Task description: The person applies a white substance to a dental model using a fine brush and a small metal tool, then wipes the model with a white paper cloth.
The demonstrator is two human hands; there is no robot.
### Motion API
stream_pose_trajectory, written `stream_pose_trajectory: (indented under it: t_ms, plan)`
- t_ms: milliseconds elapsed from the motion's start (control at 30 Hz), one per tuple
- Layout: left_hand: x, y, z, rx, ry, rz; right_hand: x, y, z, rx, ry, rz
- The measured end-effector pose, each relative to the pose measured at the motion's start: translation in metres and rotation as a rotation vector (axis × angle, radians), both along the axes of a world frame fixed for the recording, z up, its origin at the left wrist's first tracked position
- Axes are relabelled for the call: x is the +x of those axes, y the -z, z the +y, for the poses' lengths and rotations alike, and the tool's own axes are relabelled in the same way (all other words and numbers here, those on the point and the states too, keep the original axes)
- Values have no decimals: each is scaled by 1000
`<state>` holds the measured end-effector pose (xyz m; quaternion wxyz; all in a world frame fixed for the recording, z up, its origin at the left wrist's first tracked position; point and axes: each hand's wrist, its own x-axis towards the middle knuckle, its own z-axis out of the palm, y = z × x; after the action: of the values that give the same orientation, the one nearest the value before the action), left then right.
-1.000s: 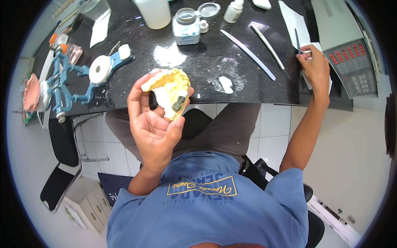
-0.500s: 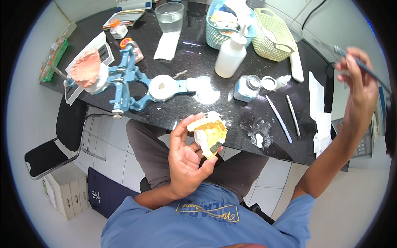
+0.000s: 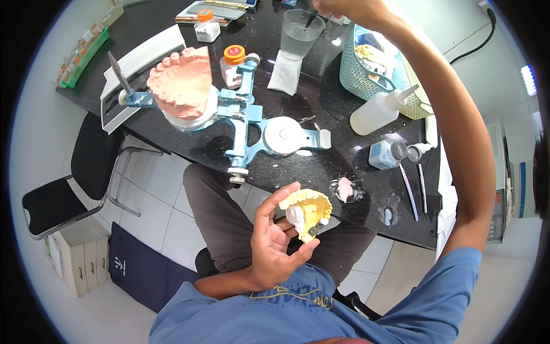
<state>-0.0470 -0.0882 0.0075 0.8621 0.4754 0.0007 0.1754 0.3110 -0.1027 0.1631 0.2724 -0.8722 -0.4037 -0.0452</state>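
My left hand (image 3: 270,243) grips a yellow dental cast (image 3: 309,207) by its edges, above my lap. The cast carries a white lump at one side and dark grey and white teeth at another. At the far edge of the view, my right hand (image 3: 349,8) pinches a slim brush (image 3: 311,20), whose dark end dips into a clear cup of water (image 3: 293,41). The fingertips are partly cut off by the frame. Left of centre, a blue articulator (image 3: 245,123) bears a pink dental cast (image 3: 184,80).
A folded white tissue (image 3: 285,73) lies by the cup. A squeeze bottle (image 3: 375,113), a blue-labelled jar (image 3: 385,155) and two slim tools (image 3: 409,192) stand or lie at right. Blue basket (image 3: 358,69) sits behind. Orange-capped jars (image 3: 207,27) are near the articulator.
My right hand has swung from the far right over to the cup, bringing the brush into the water. The view has shifted; my left hand still holds the cast.
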Motion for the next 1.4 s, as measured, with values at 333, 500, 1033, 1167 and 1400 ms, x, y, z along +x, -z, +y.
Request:
stream_pose_trajectory:
  t_ms: [333,500,1033,1167,1400]
  plan:
    - [-7,11,19,17,-67,12,-141,-24,-23,123,-8,57]
    - [-9,10,19,-32,-128,28,-155,69,-38,286,87,84]
    - [-4,7,-36,-5,-105,47,-222,47,-188,447,-45,309]
    - [9,2,-76,65,-50,20,-253,69,-257,417,72,491]
    - [25,-1,-107,196,-109,175,-259,116,-300,576,165,687]
